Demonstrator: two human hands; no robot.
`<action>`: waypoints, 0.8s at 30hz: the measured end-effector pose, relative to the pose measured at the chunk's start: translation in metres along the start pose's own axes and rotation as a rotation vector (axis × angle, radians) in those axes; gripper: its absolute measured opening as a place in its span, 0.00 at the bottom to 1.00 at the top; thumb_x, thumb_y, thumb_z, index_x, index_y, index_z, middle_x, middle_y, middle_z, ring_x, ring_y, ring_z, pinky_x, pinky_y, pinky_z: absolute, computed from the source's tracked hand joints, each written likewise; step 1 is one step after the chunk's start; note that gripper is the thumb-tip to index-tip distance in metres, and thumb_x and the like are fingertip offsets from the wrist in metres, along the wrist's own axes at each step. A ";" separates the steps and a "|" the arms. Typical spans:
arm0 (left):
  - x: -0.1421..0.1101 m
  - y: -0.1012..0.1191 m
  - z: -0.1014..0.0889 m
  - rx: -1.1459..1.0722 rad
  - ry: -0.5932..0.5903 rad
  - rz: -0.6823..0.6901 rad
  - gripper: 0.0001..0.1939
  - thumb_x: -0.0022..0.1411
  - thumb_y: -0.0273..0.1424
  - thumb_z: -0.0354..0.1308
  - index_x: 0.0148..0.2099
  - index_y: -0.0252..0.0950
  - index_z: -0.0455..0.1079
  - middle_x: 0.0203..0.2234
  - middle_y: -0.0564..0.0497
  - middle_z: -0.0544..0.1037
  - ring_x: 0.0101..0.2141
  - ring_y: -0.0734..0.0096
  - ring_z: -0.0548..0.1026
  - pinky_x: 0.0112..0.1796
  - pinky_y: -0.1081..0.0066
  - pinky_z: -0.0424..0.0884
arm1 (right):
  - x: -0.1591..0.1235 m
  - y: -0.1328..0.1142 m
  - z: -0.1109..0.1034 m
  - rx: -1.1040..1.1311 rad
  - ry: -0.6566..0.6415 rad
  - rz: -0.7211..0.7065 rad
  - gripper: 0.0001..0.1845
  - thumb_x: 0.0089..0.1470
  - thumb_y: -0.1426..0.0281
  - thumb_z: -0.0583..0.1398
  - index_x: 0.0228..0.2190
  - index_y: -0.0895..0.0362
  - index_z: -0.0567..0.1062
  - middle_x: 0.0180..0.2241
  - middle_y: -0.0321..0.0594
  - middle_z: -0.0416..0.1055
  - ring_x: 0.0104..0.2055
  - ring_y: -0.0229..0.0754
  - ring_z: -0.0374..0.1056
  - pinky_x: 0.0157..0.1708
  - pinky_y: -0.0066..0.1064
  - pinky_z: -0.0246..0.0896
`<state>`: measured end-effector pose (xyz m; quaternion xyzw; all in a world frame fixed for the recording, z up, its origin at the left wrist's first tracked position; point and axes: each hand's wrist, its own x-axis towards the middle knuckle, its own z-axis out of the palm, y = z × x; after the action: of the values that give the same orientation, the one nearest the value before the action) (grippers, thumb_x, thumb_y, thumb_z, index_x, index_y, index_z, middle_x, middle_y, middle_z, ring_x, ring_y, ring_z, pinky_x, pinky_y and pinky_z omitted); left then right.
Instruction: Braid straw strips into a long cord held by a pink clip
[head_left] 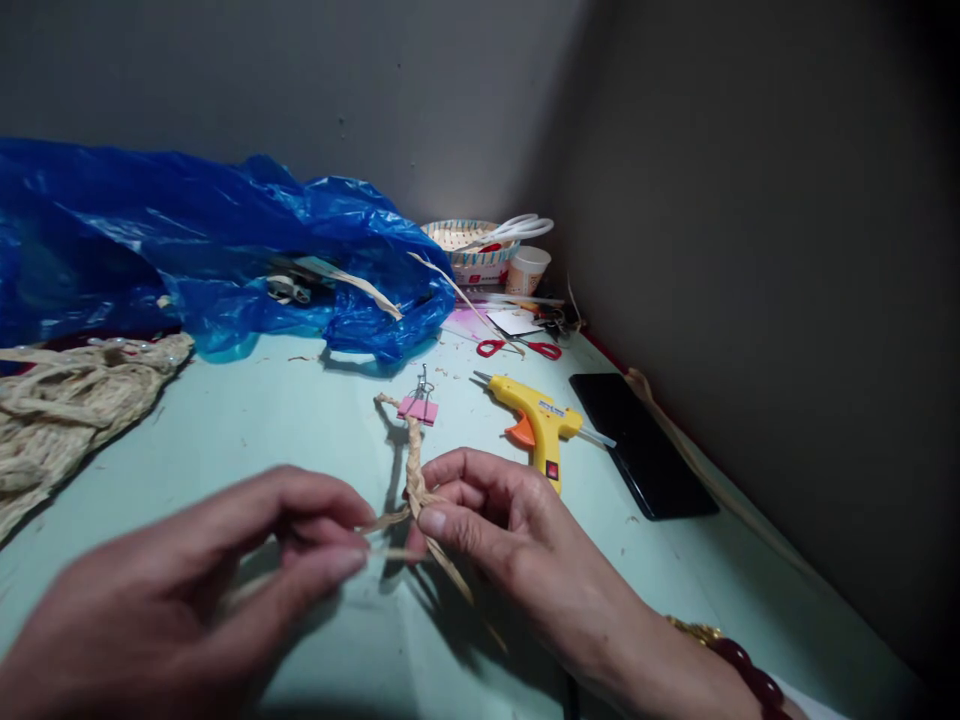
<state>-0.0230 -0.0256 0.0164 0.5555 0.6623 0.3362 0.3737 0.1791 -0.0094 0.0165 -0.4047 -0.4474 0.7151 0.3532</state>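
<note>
A person's right hand [517, 535] pinches a thin, tan, straw-like braid [414, 458] above a pale green tabletop [232, 415] while the left hand [195, 555] grips its loose strands [388, 521]. The braid's upper stretch meets a pink binder clip [422, 410], left of a yellow plastic glue gun [529, 395] with an orange trigger [521, 430].

Left hand [187, 585]: motion-blurred, wrist cut off by the frame; we cannot count the thin pale straw strands [394, 553] its fingers cover.
Right hand [517, 540]: some fingertips hidden from us behind the tan plaited straw braid [414, 460].
Dark red round-bead bracelet [739, 660]: cut off at bottom.
Flat woven tan straw piece [75, 425]: cut off at left.
Crumpled blue plastic bag [225, 215]: left end cut off, contents mostly hidden.
Yellow plastic glue gun [551, 408]: label too small for us to read.
</note>
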 end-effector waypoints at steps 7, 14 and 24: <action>0.002 0.006 0.023 -0.107 -0.170 -0.094 0.15 0.49 0.42 0.64 0.40 0.45 0.74 0.23 0.55 0.80 0.28 0.62 0.77 0.33 0.69 0.69 | 0.001 -0.001 -0.001 0.023 -0.038 0.030 0.12 0.55 0.64 0.64 0.36 0.59 0.70 0.26 0.35 0.71 0.23 0.30 0.56 0.24 0.22 0.49; 0.007 0.010 0.018 0.018 -0.102 0.060 0.05 0.50 0.39 0.64 0.27 0.47 0.79 0.24 0.55 0.80 0.26 0.67 0.74 0.32 0.73 0.69 | 0.003 0.002 -0.005 -0.043 -0.087 0.011 0.07 0.59 0.67 0.61 0.36 0.58 0.71 0.27 0.36 0.72 0.24 0.31 0.54 0.24 0.23 0.47; 0.006 0.009 0.022 -0.157 -0.266 -0.066 0.09 0.56 0.38 0.58 0.30 0.39 0.73 0.24 0.55 0.76 0.11 0.80 0.65 0.15 0.75 0.63 | 0.002 0.005 -0.008 -0.071 -0.108 0.016 0.13 0.57 0.60 0.62 0.39 0.55 0.70 0.25 0.35 0.72 0.27 0.34 0.61 0.28 0.25 0.49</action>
<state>-0.0004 -0.0177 0.0126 0.5423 0.5965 0.2977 0.5113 0.1842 -0.0065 0.0093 -0.3814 -0.4878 0.7222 0.3082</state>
